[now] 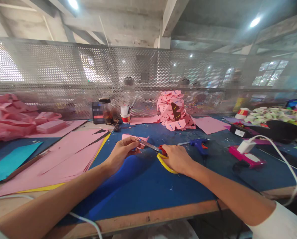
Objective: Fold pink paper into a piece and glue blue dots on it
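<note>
My right hand (176, 158) is wrapped round the red and yellow handles of a pair of scissors (152, 146). The blades point left toward my left hand (125, 150), whose fingers pinch a small piece of pink paper (144, 139). The blades lie across the near side of that paper; I cannot tell whether they are cutting into it. Both hands are above the blue table mat (150, 191). Right of my right hand, apart from it, a blue glue gun (199, 146) lies on the mat.
Pink sheets (66, 154) lie at left beside a turquoise sheet (16, 161). Pink folded pieces (11, 116) pile up behind them. A stack of dotted pink pieces (173, 111), a paper cup (125, 118) and a jar (108, 113) stand at the back. A magenta power strip (246, 157) lies right.
</note>
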